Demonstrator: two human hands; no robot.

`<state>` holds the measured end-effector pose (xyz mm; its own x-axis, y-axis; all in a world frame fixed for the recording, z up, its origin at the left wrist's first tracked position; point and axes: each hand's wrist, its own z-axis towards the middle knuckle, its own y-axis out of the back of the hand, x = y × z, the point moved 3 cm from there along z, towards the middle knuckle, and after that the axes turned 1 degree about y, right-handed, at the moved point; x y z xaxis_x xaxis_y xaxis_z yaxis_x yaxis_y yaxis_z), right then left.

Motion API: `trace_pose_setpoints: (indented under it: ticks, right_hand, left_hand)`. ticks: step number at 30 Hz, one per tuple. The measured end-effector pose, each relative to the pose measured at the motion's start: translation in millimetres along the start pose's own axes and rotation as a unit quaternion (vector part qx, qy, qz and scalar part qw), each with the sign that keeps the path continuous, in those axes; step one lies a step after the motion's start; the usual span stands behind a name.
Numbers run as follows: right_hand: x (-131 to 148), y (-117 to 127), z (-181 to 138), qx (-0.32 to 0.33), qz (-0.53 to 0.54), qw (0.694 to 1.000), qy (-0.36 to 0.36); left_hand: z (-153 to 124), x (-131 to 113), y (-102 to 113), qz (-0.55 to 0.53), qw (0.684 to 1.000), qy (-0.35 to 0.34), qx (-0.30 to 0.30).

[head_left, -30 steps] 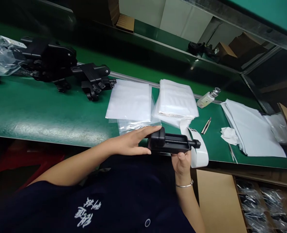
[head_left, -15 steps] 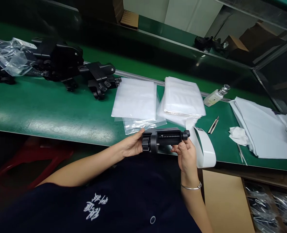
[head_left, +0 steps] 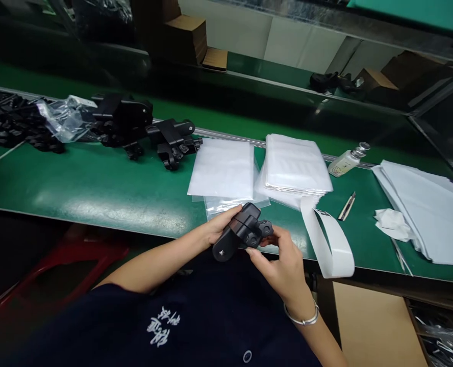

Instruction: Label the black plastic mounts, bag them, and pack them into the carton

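A black plastic clamp bracket (head_left: pixel 238 230) with two ribbed knobs is held up in front of my body at the bench's front edge. My left hand (head_left: pixel 218 224) is closed around its left side, fingers mostly hidden behind it. At the knob end, my right hand (head_left: pixel 285 265) has its thumb and fingers closed on the bracket. Just beyond lie flat clear plastic bags (head_left: pixel 223 171), partly behind the bracket. A similar black bracket (head_left: pixel 175 140) rests on the bench at the back left of the bags.
More black brackets (head_left: pixel 121 120) and a crumpled clear bag (head_left: pixel 68 118) lie leftward on the green bench (head_left: pixel 107 199). Rightward are a bag stack (head_left: pixel 297 163), label strip (head_left: pixel 335 247), bottle (head_left: pixel 347 162), cutter (head_left: pixel 347 206), tweezers (head_left: pixel 401 257) and white sheets (head_left: pixel 433 214). Below sits a cardboard box (head_left: pixel 379 321).
The bracket has been turned, so its knobs now face right toward me instead of its long open side. My right hand has shifted its hold to the knob end. The camera view has shifted slightly.
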<state>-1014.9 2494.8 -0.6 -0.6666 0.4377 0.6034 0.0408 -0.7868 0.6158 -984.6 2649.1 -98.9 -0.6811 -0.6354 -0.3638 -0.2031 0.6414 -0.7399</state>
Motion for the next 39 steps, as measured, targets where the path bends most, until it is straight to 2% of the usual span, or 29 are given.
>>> trace_pose_setpoints:
  ticks: [3,5,6,7,8,9,11,12,14,16,17,18,19,20,23,25,26,30,35,39]
  right_hand:
    - [-27,25,-2,0.023,-0.012,0.999,-0.019]
    - [-66,60,-7,-0.035,-0.05,0.994,-0.089]
    - [-89,82,-12,-0.097,-0.087,0.98,-0.147]
    - [-113,104,-19,-0.147,-0.128,0.957,-0.214]
    - [-137,121,-25,-0.159,-0.152,0.931,-0.29]
    - [-159,133,-32,-0.147,-0.146,0.908,-0.364]
    - [-192,140,-40,-0.105,-0.044,0.885,-0.452]
    - [-202,137,-41,-0.092,0.023,0.879,-0.468]
    - [-208,123,-38,-0.095,0.145,0.874,-0.454]
    - [-201,106,-32,-0.121,0.221,0.876,-0.411]
    - [-194,99,-30,-0.136,0.245,0.88,-0.384]
    - [-186,92,-28,-0.152,0.259,0.886,-0.354]
    - [-177,87,-27,-0.166,0.263,0.893,-0.324]
    - [-168,81,-27,-0.179,0.26,0.901,-0.298]
    - [-144,65,-30,-0.181,0.231,0.924,-0.246]
    - [-132,54,-34,-0.16,0.212,0.937,-0.227]
    - [-128,51,-36,-0.151,0.203,0.942,-0.221]
    - [-121,54,-40,-0.166,0.144,0.958,-0.187]
    - [-117,71,-36,-0.184,0.02,0.975,-0.127]
    - [-111,76,-43,-0.208,-0.133,0.967,-0.07]
  left_hand:
    - [-5,-11,2,0.054,0.996,-0.05,-0.051]
    - [-7,-25,6,0.134,0.979,-0.127,-0.087]
    - [-7,-33,8,0.191,0.961,-0.171,-0.103]
    - [-7,-41,11,0.256,0.935,-0.215,-0.118]
    - [-7,-48,14,0.326,0.902,-0.25,-0.136]
    - [-6,-55,17,0.394,0.863,-0.274,-0.158]
    - [-3,-64,22,0.505,0.786,-0.289,-0.21]
    - [-3,-67,23,0.548,0.75,-0.287,-0.235]
    - [-6,-72,19,0.617,0.669,-0.307,-0.278]
    - [-14,-71,5,0.655,0.583,-0.379,-0.296]
    - [-18,-68,-6,0.661,0.551,-0.42,-0.288]
    - [-20,-63,-18,0.66,0.54,-0.449,-0.267]
    - [-20,-55,-30,0.655,0.555,-0.457,-0.233]
    - [-16,-46,-42,0.643,0.592,-0.447,-0.189]
    - [5,-15,-78,0.571,0.729,-0.376,-0.027]
    - [19,0,-98,0.515,0.781,-0.351,0.045]
    - [25,5,-106,0.497,0.794,-0.347,0.053]
    - [37,13,-120,0.475,0.811,-0.341,-0.002]
    - [46,22,-125,0.487,0.813,-0.318,0.021]
    - [52,26,-131,0.532,0.797,-0.286,0.029]
